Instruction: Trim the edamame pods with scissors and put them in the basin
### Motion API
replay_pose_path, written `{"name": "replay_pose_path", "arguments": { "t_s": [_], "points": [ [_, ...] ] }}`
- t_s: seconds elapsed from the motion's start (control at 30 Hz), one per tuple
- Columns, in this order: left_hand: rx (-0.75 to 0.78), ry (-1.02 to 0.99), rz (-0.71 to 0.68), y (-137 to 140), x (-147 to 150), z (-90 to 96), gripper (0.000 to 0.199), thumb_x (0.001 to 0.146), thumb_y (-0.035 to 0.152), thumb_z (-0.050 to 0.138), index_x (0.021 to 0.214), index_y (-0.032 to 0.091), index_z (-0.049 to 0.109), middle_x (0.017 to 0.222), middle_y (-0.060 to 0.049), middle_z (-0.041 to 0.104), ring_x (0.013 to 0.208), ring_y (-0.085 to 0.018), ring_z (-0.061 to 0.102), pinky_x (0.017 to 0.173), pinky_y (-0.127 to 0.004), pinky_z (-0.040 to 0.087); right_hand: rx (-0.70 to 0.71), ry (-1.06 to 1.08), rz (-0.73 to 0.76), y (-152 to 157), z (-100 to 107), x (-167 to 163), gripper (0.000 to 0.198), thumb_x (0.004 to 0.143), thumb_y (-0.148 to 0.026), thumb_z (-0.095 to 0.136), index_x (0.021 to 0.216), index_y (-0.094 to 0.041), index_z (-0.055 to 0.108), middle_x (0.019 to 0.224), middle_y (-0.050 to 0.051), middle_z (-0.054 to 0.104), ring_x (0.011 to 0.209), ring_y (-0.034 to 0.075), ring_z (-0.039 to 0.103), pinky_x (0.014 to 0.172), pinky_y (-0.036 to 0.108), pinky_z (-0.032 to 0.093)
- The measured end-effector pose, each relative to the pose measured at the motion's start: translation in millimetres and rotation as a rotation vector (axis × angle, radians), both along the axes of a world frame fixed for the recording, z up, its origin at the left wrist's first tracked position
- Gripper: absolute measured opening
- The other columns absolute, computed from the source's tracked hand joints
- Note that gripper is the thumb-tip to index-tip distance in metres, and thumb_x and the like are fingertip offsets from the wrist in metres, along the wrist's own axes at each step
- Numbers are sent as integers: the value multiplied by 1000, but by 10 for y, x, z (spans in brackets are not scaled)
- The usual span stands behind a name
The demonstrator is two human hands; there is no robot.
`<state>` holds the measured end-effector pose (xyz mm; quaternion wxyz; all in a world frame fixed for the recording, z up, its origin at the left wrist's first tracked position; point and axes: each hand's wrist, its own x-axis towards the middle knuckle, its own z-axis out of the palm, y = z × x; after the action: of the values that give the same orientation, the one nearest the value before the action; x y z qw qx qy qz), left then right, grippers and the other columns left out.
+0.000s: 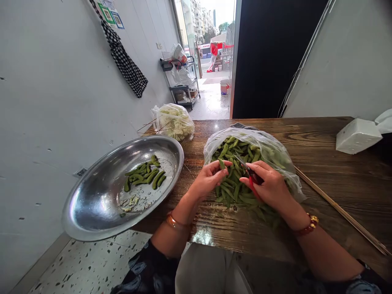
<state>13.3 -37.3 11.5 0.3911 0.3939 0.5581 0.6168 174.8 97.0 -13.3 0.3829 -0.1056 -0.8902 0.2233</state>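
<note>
Between the thumb and fingers of my left hand (211, 176) is a green edamame pod (221, 164). My right hand (269, 183) grips a pair of scissors (251, 176) with red and black handles, its blades pointing up and left toward the pod. Both hands are over a heap of edamame pods (234, 190) that spills out of a clear plastic bag (275, 153) onto the table. To the left, a wide metal basin (88, 204) holds several pods and small trimmed bits on its bottom.
A bag of pale cauliflower-like florets (176, 122) sits behind the basin. Thin wooden sticks (339, 208) lie on the wooden table (330, 171) at right, near a white block-shaped package (357, 136). A cart (182, 83) stands by the doorway.
</note>
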Motion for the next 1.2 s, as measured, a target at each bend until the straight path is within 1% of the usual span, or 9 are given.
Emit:
{"name": "replay_pose_path", "arguments": {
  "t_s": [0.13, 0.3, 0.43, 0.57, 0.73, 0.83, 0.93, 1.07, 1.2],
  "points": [
    [-6, -32, -15, 5, 5, -29, 39, 82, 46, 63, 107, 16, 66, 83, -1, 55, 52, -3, 41, 46, -19, 24, 0, -63, 28, -15, -2, 3, 35, 86, -42, 63, 114, -22, 60, 99, 8, 64, 83, 21, 65, 75, 36, 56],
    [30, 33, 54, 22, 10, -52, 34, 76, 45, 70, 87, 12, 67, 63, 4, 49, 50, -4, 35, 47, -19, 25, 5, -94, 61, -31, -1, 3, 39, 84, -45, 65, 116, -22, 59, 102, 8, 63, 79, 19, 64, 69, 33, 55],
    [29, 195, 30, 33, 26, -46, 31, 75, 43, 72, 77, 12, 67, 69, -1, 58, 62, -10, 47, 57, -22, 36, 0, -94, 72, -58, -4, -6, 41, 82, -45, 67, 115, -22, 60, 102, 7, 63, 82, 20, 64, 69, 32, 55],
    [36, 362, 25, 52, 46, -96, 28, 76, 41, 72, 72, 13, 68, 70, -3, 59, 67, -13, 50, 60, -24, 39, -13, -84, 79, -74, -1, -13, 40, 82, -42, 68, 116, -22, 60, 102, 8, 63, 84, 20, 64, 71, 33, 55],
    [31, 424, -19, 69, 62, -145, 26, 79, 38, 69, 79, 12, 70, 73, -3, 59, 66, -12, 49, 60, -24, 39, -26, -66, 112, -87, 3, -18, 43, 80, -42, 70, 116, -21, 59, 102, 8, 62, 86, 20, 64, 73, 33, 55],
    [18, 475, -18, 65, 75, -115, 26, 81, 37, 67, 77, 12, 69, 69, -2, 57, 65, -11, 47, 60, -24, 37, -31, -50, 118, -89, -7, -21, 40, 81, -40, 70, 114, -20, 60, 101, 8, 62, 87, 20, 63, 74, 34, 54],
    [20, 527, -6, 55, 81, -72, 25, 84, 35, 63, 77, 12, 70, 73, -4, 59, 69, -13, 50, 64, -25, 39, -34, -54, 101, -80, -23, -18, 36, 82, -37, 68, 113, -20, 61, 99, 8, 63, 86, 21, 63, 75, 34, 54],
    [31, 529, 11, 46, 57, -57, 23, 84, 33, 63, 85, 13, 72, 80, -6, 63, 75, -15, 54, 69, -26, 41, -39, -88, 94, -60, -22, -4, 35, 84, -37, 67, 113, -19, 62, 97, 8, 64, 84, 21, 63, 75, 34, 54],
    [30, 495, 47, 40, 29, -69, 22, 82, 33, 65, 88, 13, 74, 81, -6, 63, 72, -14, 53, 66, -25, 40, -36, -104, 117, -47, 2, 8, 35, 85, -38, 65, 115, -19, 63, 96, 8, 64, 83, 20, 63, 74, 34, 54]
  ]
}}
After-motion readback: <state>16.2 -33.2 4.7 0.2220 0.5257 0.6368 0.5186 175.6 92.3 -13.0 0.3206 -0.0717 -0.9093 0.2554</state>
